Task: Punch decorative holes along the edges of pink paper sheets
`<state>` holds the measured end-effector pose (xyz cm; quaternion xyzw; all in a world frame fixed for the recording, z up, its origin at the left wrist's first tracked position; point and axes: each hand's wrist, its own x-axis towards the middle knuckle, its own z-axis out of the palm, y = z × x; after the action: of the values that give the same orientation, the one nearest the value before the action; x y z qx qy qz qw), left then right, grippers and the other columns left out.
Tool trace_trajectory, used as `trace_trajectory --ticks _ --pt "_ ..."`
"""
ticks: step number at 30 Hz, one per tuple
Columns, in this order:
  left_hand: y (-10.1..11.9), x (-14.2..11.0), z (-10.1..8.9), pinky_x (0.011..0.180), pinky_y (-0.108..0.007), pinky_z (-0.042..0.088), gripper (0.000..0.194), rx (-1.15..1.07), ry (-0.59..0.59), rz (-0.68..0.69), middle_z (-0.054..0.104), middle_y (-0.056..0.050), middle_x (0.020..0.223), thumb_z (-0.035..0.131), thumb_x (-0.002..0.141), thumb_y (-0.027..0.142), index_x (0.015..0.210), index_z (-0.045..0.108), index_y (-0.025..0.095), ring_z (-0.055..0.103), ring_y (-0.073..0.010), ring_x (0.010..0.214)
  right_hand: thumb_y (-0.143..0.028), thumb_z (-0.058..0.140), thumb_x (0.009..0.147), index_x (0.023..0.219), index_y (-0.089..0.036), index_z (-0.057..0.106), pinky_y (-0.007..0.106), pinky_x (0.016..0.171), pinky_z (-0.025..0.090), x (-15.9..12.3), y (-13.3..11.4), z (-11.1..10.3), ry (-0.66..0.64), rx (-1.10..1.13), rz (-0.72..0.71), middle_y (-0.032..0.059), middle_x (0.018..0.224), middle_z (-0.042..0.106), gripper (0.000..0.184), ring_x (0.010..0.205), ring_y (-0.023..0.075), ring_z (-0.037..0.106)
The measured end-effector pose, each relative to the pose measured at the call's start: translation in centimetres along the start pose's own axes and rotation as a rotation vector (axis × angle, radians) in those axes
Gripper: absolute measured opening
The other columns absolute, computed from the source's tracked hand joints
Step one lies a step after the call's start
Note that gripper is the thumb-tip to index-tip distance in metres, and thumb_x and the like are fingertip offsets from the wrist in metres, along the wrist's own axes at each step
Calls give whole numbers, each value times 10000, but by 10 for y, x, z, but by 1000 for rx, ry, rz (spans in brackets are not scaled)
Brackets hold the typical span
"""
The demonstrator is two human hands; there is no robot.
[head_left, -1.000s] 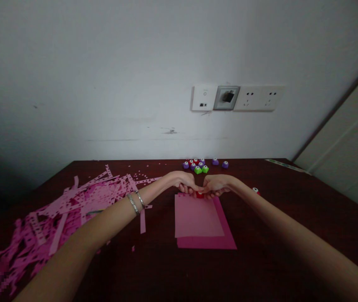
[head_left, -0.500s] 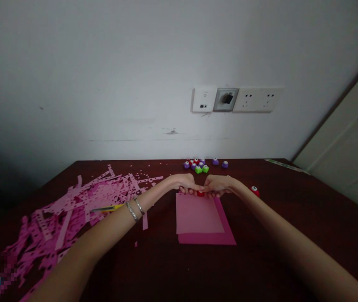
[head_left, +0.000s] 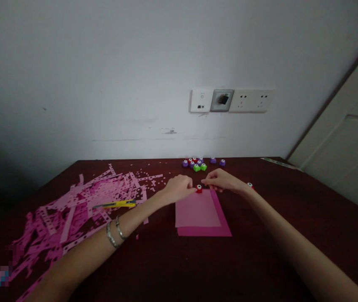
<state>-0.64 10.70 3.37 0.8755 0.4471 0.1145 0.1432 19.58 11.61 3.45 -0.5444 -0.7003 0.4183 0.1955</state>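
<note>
A small red paper punch (head_left: 199, 189) with a white button sits at the far edge of a light pink sheet (head_left: 198, 209). Under that sheet lies a darker pink sheet (head_left: 221, 230), showing along the right and near sides. My left hand (head_left: 179, 188) is closed at the punch's left side, its thumb tip against it and the other fingers curled. Just right of the punch is my right hand (head_left: 219, 180), its fingers bent and slightly apart, with nothing visible between them.
Several purple, red and green punches (head_left: 197, 167) stand by the wall. Another red punch (head_left: 250, 185) is partly hidden behind my right forearm. Pink paper strips (head_left: 81, 205) heap up at left, with a yellow utility knife (head_left: 119, 204) on them. Wall sockets (head_left: 251, 100) are above.
Both thumbs were pressed together on the red punch; now they have parted and its button shows. My right hand has lifted slightly off. The utility knife has come out from behind my left forearm.
</note>
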Motion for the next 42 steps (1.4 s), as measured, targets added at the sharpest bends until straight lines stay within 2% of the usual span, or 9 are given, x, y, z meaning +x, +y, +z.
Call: trace_trajectory --ticks 2,5,8,12,16,21,42 --pt "12 -20 8 639 -286 404 239 178 89 71 598 -81 852 423 813 281 821 616 140 538 -186 797 -444 612 704 696 -126 623 185 353 309 0 3 -3 -7 -49 -47 -13 533 534 318 388 52 407" --pt "27 -45 23 806 -382 409 286 335 117 179 565 -121 985 392 849 299 927 597 118 497 -249 969 -396 638 681 825 -122 639 189 382 325 1 8 -4 -29 -104 -96 -5 597 569 310 436 66 435" --pt "36 -59 35 905 -440 362 384 358 89 231 510 -154 1145 382 869 372 1108 523 107 421 -295 1113 -370 659 662 926 -132 643 204 468 376 4 13 -1 -27 -196 -164 10 688 613 356 539 97 511" --pt "38 -64 44 951 -485 318 569 327 11 181 405 -185 1292 406 840 495 1262 391 113 314 -351 1221 -375 664 654 996 -143 649 241 578 414 8 19 6 34 -333 -244 40 806 637 413 667 144 568" --pt "33 -64 48 980 -483 284 616 307 -49 144 369 -190 1329 380 839 529 1304 343 127 297 -353 1240 -357 655 665 1027 -139 640 254 617 419 11 22 11 69 -368 -304 49 823 636 423 696 154 573" --pt "31 -64 48 988 -462 279 630 314 -69 154 379 -191 1321 331 848 550 1319 326 131 305 -346 1238 -314 631 687 941 -144 666 234 564 399 13 22 15 43 -358 -333 36 762 633 307 643 136 550" --pt "32 -67 50 992 -472 257 615 315 -94 134 289 -207 1383 267 869 540 1335 286 139 257 -358 1268 -281 629 686 902 -144 668 233 587 402 12 24 11 55 -313 -313 36 776 623 259 672 139 543"
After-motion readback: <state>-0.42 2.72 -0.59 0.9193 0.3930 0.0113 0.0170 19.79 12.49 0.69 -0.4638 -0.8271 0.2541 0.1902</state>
